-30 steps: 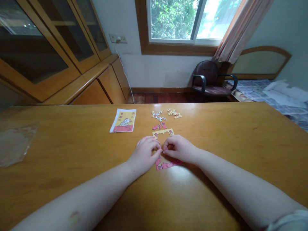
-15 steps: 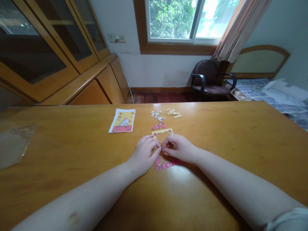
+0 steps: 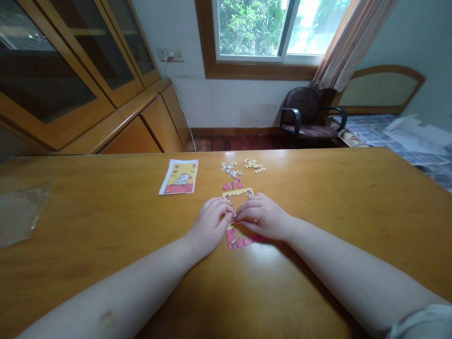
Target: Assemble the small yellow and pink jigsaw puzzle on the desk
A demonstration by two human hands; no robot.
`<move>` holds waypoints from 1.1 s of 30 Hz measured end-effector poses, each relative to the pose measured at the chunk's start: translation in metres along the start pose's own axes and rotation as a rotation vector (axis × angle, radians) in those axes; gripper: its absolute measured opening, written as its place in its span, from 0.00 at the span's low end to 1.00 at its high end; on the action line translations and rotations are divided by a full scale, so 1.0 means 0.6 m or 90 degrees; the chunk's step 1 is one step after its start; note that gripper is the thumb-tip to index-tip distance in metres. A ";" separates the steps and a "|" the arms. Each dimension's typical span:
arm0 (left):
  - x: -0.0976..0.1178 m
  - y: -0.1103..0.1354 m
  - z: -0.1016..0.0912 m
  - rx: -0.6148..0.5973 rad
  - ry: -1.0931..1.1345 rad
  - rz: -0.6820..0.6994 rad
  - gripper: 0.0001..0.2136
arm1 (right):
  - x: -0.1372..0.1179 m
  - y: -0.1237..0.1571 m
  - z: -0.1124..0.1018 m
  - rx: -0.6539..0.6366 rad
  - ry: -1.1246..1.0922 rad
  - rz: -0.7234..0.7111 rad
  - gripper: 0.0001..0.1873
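Observation:
A jigsaw frame of joined border pieces (image 3: pixel 240 243), yellow at the far end and pink at the near end, lies on the table with its middle partly hidden by my hands. Over its left side, a small dark-and-pink puzzle piece (image 3: pixel 235 217) is pinched between fingertips. My left hand (image 3: pixel 213 221) closes on it from the left, thumb and fingers together. From the right, my right hand (image 3: pixel 263 216) holds the same piece with its fingertips. Just beyond the frame lie loose pink pieces (image 3: pixel 233 184), white patterned pieces (image 3: pixel 231 169) and yellow pieces (image 3: pixel 254 165).
A printed picture sheet (image 3: pixel 181 178) of a white animal on yellow and pink lies left of the pieces. At the far left is a clear plastic bag (image 3: pixel 21 214). The wooden table (image 3: pixel 335 197) reaches toward a cabinet, a brown armchair (image 3: pixel 305 113) and a bed.
The fingers of my right hand have straightened and shifted slightly, so the small piece between the hands shows more. My left hand stays nearly in place.

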State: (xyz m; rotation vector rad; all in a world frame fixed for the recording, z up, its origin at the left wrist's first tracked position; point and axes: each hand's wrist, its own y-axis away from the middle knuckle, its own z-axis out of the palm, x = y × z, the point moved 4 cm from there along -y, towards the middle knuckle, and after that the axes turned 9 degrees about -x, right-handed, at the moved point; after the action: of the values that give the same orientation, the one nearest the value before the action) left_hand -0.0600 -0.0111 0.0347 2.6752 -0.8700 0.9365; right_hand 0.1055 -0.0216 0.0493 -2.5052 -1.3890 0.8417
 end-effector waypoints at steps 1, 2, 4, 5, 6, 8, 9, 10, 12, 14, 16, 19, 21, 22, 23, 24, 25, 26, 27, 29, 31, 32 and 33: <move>-0.002 0.001 0.000 0.007 -0.021 -0.012 0.11 | 0.000 0.000 0.000 -0.013 -0.004 0.001 0.05; -0.003 0.001 0.002 0.008 -0.049 -0.030 0.14 | -0.001 -0.001 0.002 -0.032 -0.012 -0.001 0.05; -0.006 0.002 0.009 -0.021 -0.110 -0.076 0.21 | -0.003 -0.002 0.007 -0.081 -0.032 -0.010 0.05; -0.007 0.002 0.014 -0.047 -0.137 -0.098 0.23 | -0.004 -0.002 0.010 -0.103 -0.039 -0.015 0.05; -0.007 0.002 0.018 -0.075 -0.158 -0.116 0.25 | -0.005 -0.002 0.013 -0.121 -0.045 -0.018 0.06; -0.005 0.002 0.023 -0.115 -0.182 -0.141 0.27 | -0.004 -0.001 0.017 -0.144 -0.050 -0.020 0.05; -0.004 0.001 0.024 -0.125 -0.187 -0.150 0.27 | -0.004 -0.001 0.018 -0.151 -0.051 -0.021 0.05; -0.003 0.001 0.024 -0.130 -0.189 -0.159 0.27 | -0.004 -0.001 0.019 -0.157 -0.051 -0.019 0.05; -0.002 0.001 0.023 -0.134 -0.185 -0.175 0.28 | -0.003 -0.002 0.020 -0.169 -0.049 -0.015 0.05; -0.003 0.001 0.023 -0.138 -0.182 -0.186 0.28 | -0.003 -0.002 0.020 -0.179 -0.044 -0.009 0.05; -0.004 0.000 0.023 -0.140 -0.184 -0.189 0.28 | -0.003 -0.003 0.019 -0.181 -0.039 -0.003 0.05; -0.005 -0.001 0.024 -0.140 -0.186 -0.189 0.28 | -0.003 -0.003 0.018 -0.178 -0.033 -0.003 0.05; -0.005 -0.001 0.024 -0.136 -0.184 -0.187 0.28 | -0.003 -0.002 0.019 -0.178 -0.028 -0.005 0.05; -0.006 -0.001 0.024 -0.133 -0.184 -0.186 0.28 | -0.002 -0.001 0.019 -0.179 -0.025 -0.006 0.05; -0.006 -0.001 0.024 -0.129 -0.184 -0.184 0.28 | -0.002 -0.001 0.020 -0.180 -0.022 -0.005 0.05; -0.006 -0.001 0.024 -0.124 -0.185 -0.181 0.27 | -0.001 -0.001 0.020 -0.180 -0.018 -0.004 0.05; -0.007 -0.001 0.025 -0.121 -0.187 -0.179 0.27 | -0.001 0.000 0.020 -0.180 -0.015 -0.003 0.06; -0.008 0.000 0.025 -0.119 -0.189 -0.177 0.27 | -0.001 0.000 0.020 -0.181 -0.012 -0.002 0.06; -0.008 0.000 0.026 -0.118 -0.190 -0.176 0.27 | -0.001 0.000 0.020 -0.180 -0.010 -0.001 0.06; -0.010 0.000 0.027 -0.112 -0.190 -0.173 0.27 | -0.002 0.000 0.020 -0.180 -0.006 -0.001 0.06; -0.012 0.000 0.027 -0.103 -0.188 -0.166 0.27 | -0.003 0.000 0.021 -0.179 -0.002 -0.003 0.06; -0.012 0.000 0.027 -0.099 -0.187 -0.162 0.27 | -0.003 0.000 0.021 -0.178 0.001 -0.005 0.06; -0.013 0.000 0.027 -0.098 -0.187 -0.160 0.27 | -0.003 0.000 0.021 -0.177 0.004 -0.005 0.06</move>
State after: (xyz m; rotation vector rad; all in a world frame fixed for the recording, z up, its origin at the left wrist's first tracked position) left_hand -0.0564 -0.0131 0.0173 2.7414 -0.6059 0.4118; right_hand 0.0981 -0.0246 0.0393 -2.6971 -1.6114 0.6783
